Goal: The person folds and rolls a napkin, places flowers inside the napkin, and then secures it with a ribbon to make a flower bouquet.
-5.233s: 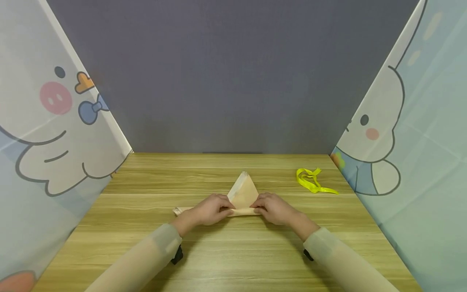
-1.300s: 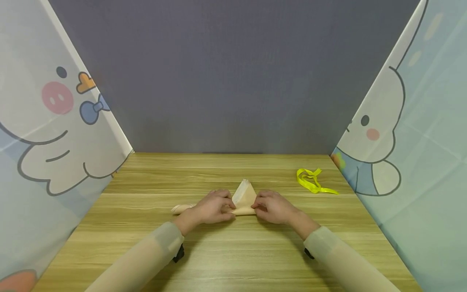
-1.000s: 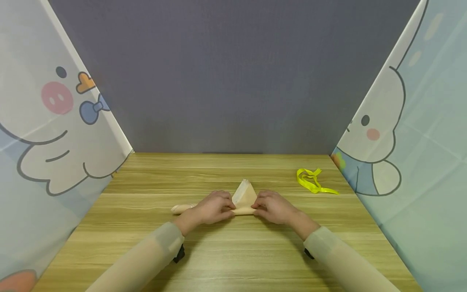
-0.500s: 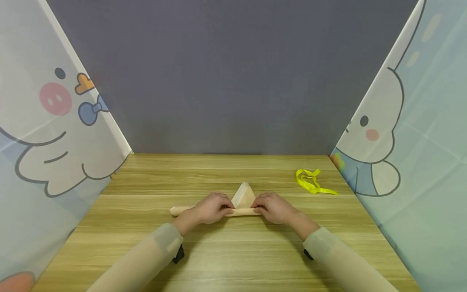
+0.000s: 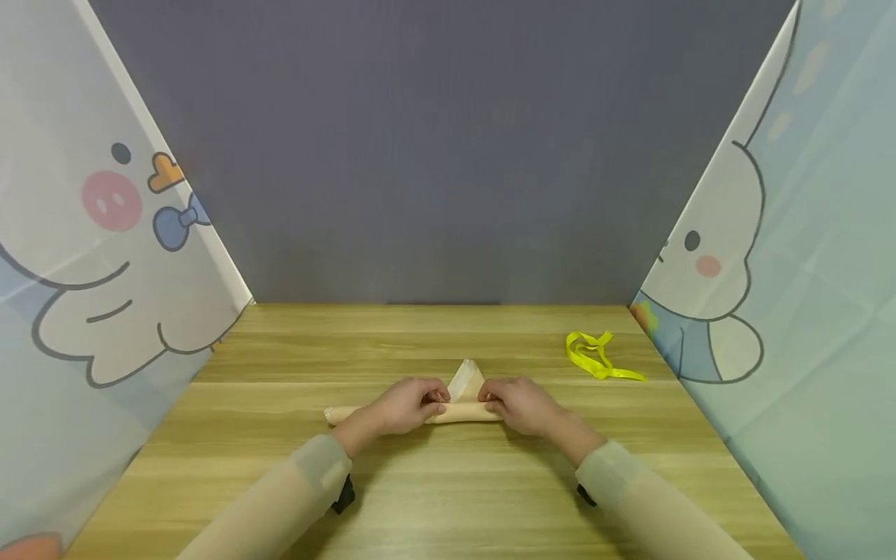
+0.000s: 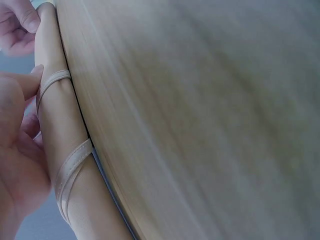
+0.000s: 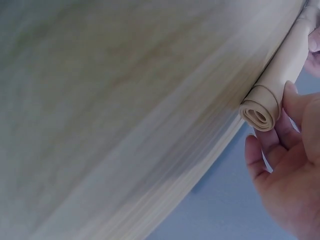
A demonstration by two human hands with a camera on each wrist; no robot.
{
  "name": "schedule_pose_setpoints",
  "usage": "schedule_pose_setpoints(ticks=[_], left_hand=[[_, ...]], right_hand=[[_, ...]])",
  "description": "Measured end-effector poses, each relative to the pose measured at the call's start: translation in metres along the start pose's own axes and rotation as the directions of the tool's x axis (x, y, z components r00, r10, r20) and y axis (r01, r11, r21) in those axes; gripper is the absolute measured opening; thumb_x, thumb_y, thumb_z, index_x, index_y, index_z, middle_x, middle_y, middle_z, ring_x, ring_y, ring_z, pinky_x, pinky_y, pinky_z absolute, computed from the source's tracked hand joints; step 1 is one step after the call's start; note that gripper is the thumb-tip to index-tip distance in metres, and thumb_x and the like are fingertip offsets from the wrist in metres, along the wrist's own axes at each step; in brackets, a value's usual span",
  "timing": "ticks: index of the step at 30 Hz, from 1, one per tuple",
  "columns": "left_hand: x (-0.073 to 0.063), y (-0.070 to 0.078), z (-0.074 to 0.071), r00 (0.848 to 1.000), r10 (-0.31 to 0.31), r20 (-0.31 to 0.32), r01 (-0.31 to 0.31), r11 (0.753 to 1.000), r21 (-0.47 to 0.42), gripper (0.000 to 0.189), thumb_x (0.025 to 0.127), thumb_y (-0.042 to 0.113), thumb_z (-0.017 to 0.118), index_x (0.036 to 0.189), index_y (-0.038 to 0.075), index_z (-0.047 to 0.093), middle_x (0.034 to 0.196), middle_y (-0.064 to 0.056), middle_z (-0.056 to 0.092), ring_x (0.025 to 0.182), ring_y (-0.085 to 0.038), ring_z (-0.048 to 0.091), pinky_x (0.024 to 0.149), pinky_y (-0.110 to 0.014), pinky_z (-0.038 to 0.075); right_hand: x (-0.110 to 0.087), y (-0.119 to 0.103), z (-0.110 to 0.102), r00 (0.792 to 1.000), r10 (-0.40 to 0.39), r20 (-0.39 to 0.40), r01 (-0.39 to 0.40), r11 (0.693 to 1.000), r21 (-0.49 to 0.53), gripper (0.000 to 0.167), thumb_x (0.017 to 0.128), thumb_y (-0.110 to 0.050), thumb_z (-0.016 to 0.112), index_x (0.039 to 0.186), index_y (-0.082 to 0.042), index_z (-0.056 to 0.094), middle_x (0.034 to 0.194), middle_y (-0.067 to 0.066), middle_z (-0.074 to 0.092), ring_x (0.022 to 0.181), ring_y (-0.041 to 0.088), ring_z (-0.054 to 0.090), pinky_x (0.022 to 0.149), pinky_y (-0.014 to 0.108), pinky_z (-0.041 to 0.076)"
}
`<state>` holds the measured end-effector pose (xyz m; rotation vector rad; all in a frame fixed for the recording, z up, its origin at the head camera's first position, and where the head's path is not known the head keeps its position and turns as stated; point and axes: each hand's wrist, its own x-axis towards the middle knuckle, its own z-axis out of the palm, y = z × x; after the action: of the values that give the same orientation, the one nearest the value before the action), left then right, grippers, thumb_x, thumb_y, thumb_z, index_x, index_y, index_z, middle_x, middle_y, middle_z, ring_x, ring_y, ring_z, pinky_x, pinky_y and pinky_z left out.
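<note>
A beige cloth [image 5: 465, 413] lies rolled into a narrow tube across the table, a small pointed flap [image 5: 467, 381] spread flat beyond it. My left hand [image 5: 408, 406] pinches the roll left of the flap between thumb and fingers. On the flap's other side, my right hand [image 5: 523, 405] grips the roll near its right end. Stitched hem bands wind around the roll [image 6: 75, 165] in the left wrist view. The right wrist view shows the roll's spiral end [image 7: 259, 116] beside my right fingers. Part of the roll is hidden under both hands in the head view.
A yellow ribbon [image 5: 595, 358] lies loosely curled at the back right of the wooden table [image 5: 448, 498]. A grey panel [image 5: 448, 155] stands at the back, with cartoon-printed sheets at both sides.
The flap has become smaller and the tube thicker as the cloth has been rolled away from me. Both hands stay on the roll. The ribbon keeps its place on the table.
</note>
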<state>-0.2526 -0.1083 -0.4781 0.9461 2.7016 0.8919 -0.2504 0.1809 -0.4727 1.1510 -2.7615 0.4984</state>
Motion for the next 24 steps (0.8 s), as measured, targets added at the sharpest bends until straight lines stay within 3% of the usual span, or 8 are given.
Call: schedule_pose_setpoints(ticks=[3, 6, 9, 13, 18, 24], left_hand=[[-0.0014, -0.0001, 0.0023, 1.000, 0.029, -0.007, -0.028, 0.998, 0.047, 0.010, 0.110, 0.018, 0.069, 0.120, 0.019, 0.070, 0.098, 0.006, 0.075, 0.083, -0.004, 0.064, 0.076, -0.027, 0.054], [-0.0026, 0.0002, 0.0032, 0.998, 0.065, -0.027, -0.063, 0.994, 0.088, 0.008, 0.109, 0.017, 0.071, 0.116, 0.020, 0.074, 0.100, 0.005, 0.077, 0.085, -0.005, 0.067, 0.078, -0.030, 0.057], [-0.0037, 0.0010, 0.0031, 0.996, 0.085, -0.039, -0.079, 0.986, 0.150, 0.010, 0.109, 0.020, 0.072, 0.112, 0.020, 0.081, 0.102, 0.006, 0.076, 0.085, -0.004, 0.065, 0.092, -0.045, 0.061], [-0.0058, 0.0020, 0.0049, 0.994, 0.095, -0.050, -0.082, 0.970, 0.228, 0.012, 0.107, 0.026, 0.074, 0.109, 0.024, 0.085, 0.102, 0.010, 0.072, 0.090, -0.006, 0.062, 0.104, -0.062, 0.052], [-0.0058, 0.0042, 0.0042, 0.994, 0.101, -0.051, -0.085, 0.964, 0.251, 0.013, 0.100, 0.034, 0.082, 0.108, 0.024, 0.086, 0.107, 0.010, 0.064, 0.107, -0.014, 0.060, 0.096, -0.046, 0.044], [-0.0052, 0.0054, 0.0025, 0.992, 0.126, -0.024, -0.114, 0.954, 0.277, 0.017, 0.099, 0.034, 0.084, 0.110, 0.021, 0.085, 0.109, 0.008, 0.068, 0.107, -0.016, 0.063, 0.089, -0.035, 0.043]], right_hand=[[-0.0011, 0.0005, 0.0031, 1.000, -0.014, -0.018, 0.014, 1.000, -0.002, 0.009, 0.104, -0.013, 0.076, 0.110, -0.017, 0.070, 0.099, -0.001, 0.081, 0.088, 0.015, 0.076, 0.081, 0.038, 0.062], [-0.0025, 0.0013, 0.0043, 0.999, -0.030, -0.033, 0.030, 1.000, -0.007, 0.008, 0.103, -0.014, 0.077, 0.107, -0.019, 0.071, 0.098, -0.004, 0.080, 0.087, 0.011, 0.074, 0.081, 0.039, 0.060], [-0.0031, 0.0018, 0.0029, 0.999, -0.038, -0.032, 0.038, 0.999, -0.010, 0.005, 0.103, -0.015, 0.077, 0.105, -0.019, 0.077, 0.098, -0.007, 0.081, 0.088, 0.009, 0.073, 0.084, 0.041, 0.060], [-0.0047, 0.0011, 0.0023, 0.999, -0.037, -0.015, 0.037, 0.999, -0.026, 0.005, 0.104, -0.019, 0.076, 0.104, -0.018, 0.081, 0.098, -0.007, 0.079, 0.088, 0.009, 0.070, 0.088, 0.042, 0.060], [-0.0055, -0.0011, -0.0002, 0.999, -0.030, -0.014, 0.030, 0.999, -0.041, 0.006, 0.101, -0.020, 0.078, 0.103, -0.017, 0.083, 0.099, -0.008, 0.072, 0.089, 0.009, 0.065, 0.090, 0.041, 0.058], [-0.0055, -0.0021, -0.0029, 1.000, -0.004, 0.021, 0.004, 1.000, -0.015, 0.011, 0.095, -0.025, 0.085, 0.103, -0.017, 0.084, 0.103, -0.009, 0.068, 0.096, 0.011, 0.063, 0.093, 0.040, 0.056]])
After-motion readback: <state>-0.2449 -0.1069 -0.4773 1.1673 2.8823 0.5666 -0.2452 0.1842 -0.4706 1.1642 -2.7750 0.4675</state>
